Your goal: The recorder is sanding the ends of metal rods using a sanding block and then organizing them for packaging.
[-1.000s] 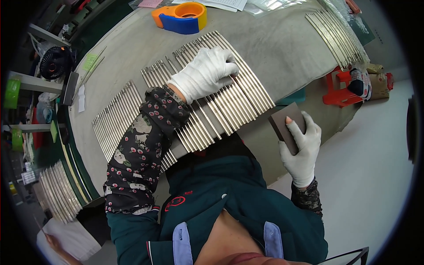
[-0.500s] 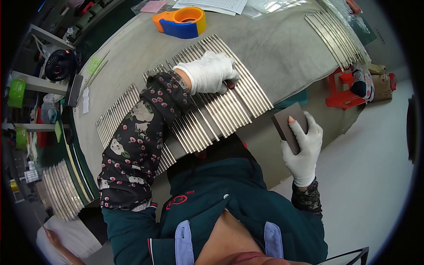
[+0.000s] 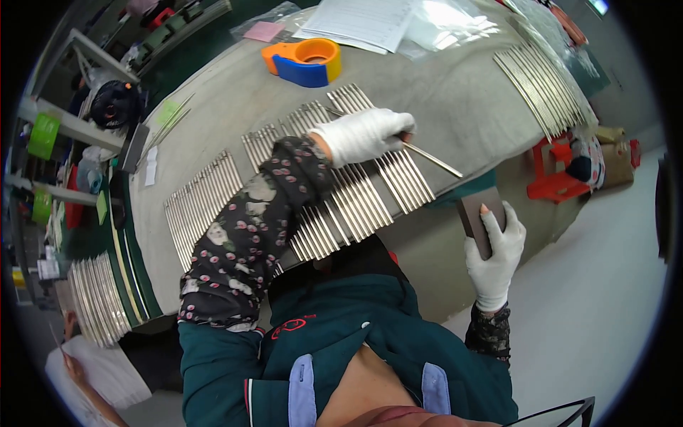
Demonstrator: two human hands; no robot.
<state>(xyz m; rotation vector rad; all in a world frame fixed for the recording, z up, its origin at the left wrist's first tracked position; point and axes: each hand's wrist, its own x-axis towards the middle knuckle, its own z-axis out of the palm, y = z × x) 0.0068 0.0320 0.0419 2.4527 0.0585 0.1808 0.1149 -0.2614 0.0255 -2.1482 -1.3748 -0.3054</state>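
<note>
My left hand (image 3: 364,135), in a white glove with bare fingertips, is closed around one thin metal rod (image 3: 435,160). That rod slants over the right-hand end of several rows of silvery metal rods (image 3: 359,203) laid side by side on the table. My left forearm, in a flowered sleeve, hides part of the rows. Off the table's near right edge, my gloved right hand (image 3: 498,260) grips a flat grey-brown rectangular block (image 3: 484,210), thumb and fingers along its sides. The block touches no rod.
An orange and blue tape dispenser (image 3: 304,62) and paper sheets (image 3: 359,21) lie at the far side. Another group of rods (image 3: 539,89) rests at the far right, above a red stool (image 3: 558,178). At left stand a black fan (image 3: 116,105) and another person's arm (image 3: 89,384).
My left hand has moved right and lifted a single rod away from the row's end. My right hand, still holding the block, has shifted slightly. The whole view has tilted a little.
</note>
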